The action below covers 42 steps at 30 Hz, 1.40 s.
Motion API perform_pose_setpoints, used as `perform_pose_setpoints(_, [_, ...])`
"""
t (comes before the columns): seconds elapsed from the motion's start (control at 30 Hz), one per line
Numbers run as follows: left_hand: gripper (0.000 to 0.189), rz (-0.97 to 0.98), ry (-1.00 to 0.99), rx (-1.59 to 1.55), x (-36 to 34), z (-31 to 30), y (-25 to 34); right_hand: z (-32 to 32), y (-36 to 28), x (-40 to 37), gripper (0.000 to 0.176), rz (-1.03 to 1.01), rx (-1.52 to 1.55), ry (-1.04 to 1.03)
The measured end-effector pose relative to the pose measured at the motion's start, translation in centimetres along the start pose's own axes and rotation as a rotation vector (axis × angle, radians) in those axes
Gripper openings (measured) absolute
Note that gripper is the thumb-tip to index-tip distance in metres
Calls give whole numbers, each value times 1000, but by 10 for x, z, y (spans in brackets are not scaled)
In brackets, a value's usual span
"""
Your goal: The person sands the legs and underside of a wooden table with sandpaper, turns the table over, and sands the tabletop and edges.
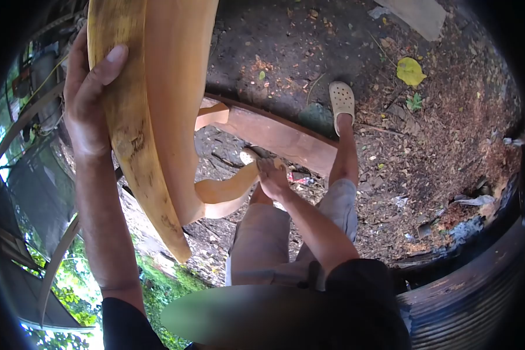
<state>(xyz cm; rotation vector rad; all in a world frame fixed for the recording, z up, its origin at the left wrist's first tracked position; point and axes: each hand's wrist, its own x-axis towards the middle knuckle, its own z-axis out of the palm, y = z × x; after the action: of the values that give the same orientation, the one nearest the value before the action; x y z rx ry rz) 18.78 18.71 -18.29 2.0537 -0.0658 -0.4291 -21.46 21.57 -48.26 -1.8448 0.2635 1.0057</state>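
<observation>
In the head view, my left hand (pixel 91 108) grips the edge of a long carved wooden piece (pixel 172 99), thumb across its face, fingers mostly hidden behind. The piece slants down at my left, well above the littered ground (pixel 414 157). A curved wooden leg (pixel 224 191) juts from its lower side toward me, and my right hand (pixel 272 179) is closed over its far end, near a reddish wooden beam (pixel 283 135).
</observation>
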Motion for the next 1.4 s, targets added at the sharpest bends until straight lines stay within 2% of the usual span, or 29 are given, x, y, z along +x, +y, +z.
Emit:
perform_pose_setpoints(0.03, [74, -5, -14, -2, 0, 0, -1, 1, 2, -13, 56, -52, 83, 77])
perform_pose_setpoints(0.07, [74, -10, -28, -1, 1, -2, -1, -7, 15, -24, 56, -72, 75, 32])
perform_pose_setpoints(0.1, [74, -15, -39, 5, 1, -6, 0, 4, 40, -26, 58, -104, -100, 40])
perform_pose_setpoints(0.17, [74, 15, -4, 27, 2, -2, 0, 5, 50, -7, 60, 63, -145, -1])
perform_pose_setpoints(0.27, [73, 26, 8, 55, 0, 0, -1, -17, -9, 30, 61, 33, -246, -327])
perform_pose_setpoints(0.3, [72, 34, 13, 64, 0, -1, -1, 0, -14, 25, 60, 80, 51, -147])
perform_pose_setpoints(0.37, [72, 29, -10, 49, -1, -1, -1, -14, -20, -12, 59, -55, 70, -91])
perform_pose_setpoints(0.47, [74, 24, -19, 62, -2, 1, 1, -21, 18, -31, 64, -46, 23, -91])
perform_pose_setpoints(0.5, [76, 26, -20, 73, -1, 2, 3, -17, 27, -22, 61, -23, -88, -97])
perform_pose_setpoints(0.6, [75, 26, -29, 44, 0, 0, -1, -25, -18, 7, 56, 12, 91, -147])
perform_pose_setpoints(0.67, [76, 20, -17, 61, -1, 1, 0, -21, -42, -5, 57, -46, 124, -120])
perform_pose_setpoints(0.77, [76, 31, -28, 62, -3, 4, -1, -15, -26, -42, 57, -177, 21, -42])
perform_pose_setpoints(0.9, [75, 47, -49, 50, -5, 6, 0, 1, -12, -1, 59, -49, -3, -2])
perform_pose_setpoints(0.93, [75, 48, -54, 50, -4, 7, 0, -25, -40, 1, 63, -33, -82, -161])
perform_pose_setpoints(0.97, [75, 50, -57, 50, -4, 8, 0, 10, -41, -1, 62, -109, -121, 12])
perform_pose_setpoints(1.03, [75, 43, -57, 49, -5, 9, 0, 20, -53, -24, 61, -280, -97, -50])
perform_pose_setpoints(1.07, [75, 39, -53, 48, -6, 9, -1, 20, -51, -38, 63, -296, -116, -28])
perform_pose_setpoints(1.17, [75, 52, -44, 69, -5, 8, 1, -1, -32, -44, 64, -267, -170, -12])
perform_pose_setpoints(1.2, [75, 54, -46, 79, -4, 9, 1, -7, -32, -32, 63, -176, -36, -9])
perform_pose_setpoints(1.3, [75, 51, -30, 92, -4, 8, 1, -3, -59, -8, 62, -81, -57, -90])
perform_pose_setpoints(1.33, [75, 47, -32, 84, -3, 8, 1, 1, -68, -20, 61, -217, -98, -30])
perform_pose_setpoints(1.4, [76, 32, -28, 62, -3, 5, -1, -15, -72, -53, 62, -236, -58, -43])
